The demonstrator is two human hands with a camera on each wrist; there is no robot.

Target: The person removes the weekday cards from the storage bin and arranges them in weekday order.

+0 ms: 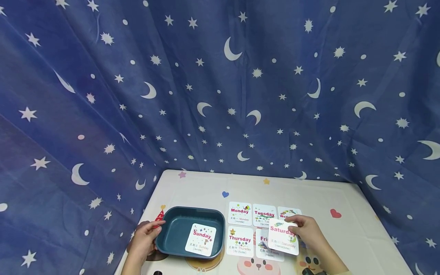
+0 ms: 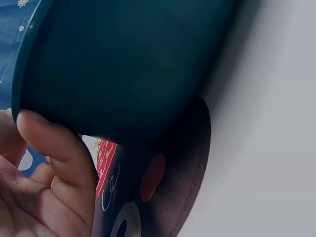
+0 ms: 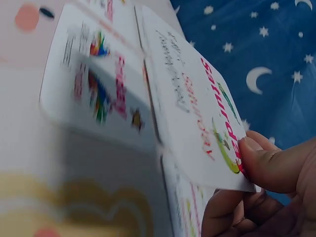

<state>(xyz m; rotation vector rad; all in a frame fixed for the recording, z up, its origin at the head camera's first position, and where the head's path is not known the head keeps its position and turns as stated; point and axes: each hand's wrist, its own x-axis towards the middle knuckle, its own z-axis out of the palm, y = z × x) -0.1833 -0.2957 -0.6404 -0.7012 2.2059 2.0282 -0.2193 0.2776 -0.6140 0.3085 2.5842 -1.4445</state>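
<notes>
My right hand [image 1: 308, 230] pinches the Saturday card [image 1: 282, 240] by its right edge, and in the right wrist view that card [image 3: 197, 98] is tilted above the Friday card [image 3: 98, 84]. It partly covers the Friday card [image 1: 262, 250] and the Wednesday card [image 1: 290, 211] in the head view. At the left, my left hand [image 1: 144, 240] holds the rim of a dark teal tray [image 1: 175, 250]; the left wrist view shows the thumb [image 2: 49, 136] against the tray wall [image 2: 118, 74]. Inside the tray lies the Sunday card [image 1: 201, 240].
Next to the tray, the Monday card [image 1: 240, 214], Tuesday card [image 1: 264, 214] and Thursday card [image 1: 240, 242] lie face up in rows with the others. The tablecloth [image 1: 350, 236] is printed with hearts, stars and cartoon faces. A starry blue curtain [image 1: 220, 95] hangs behind the table.
</notes>
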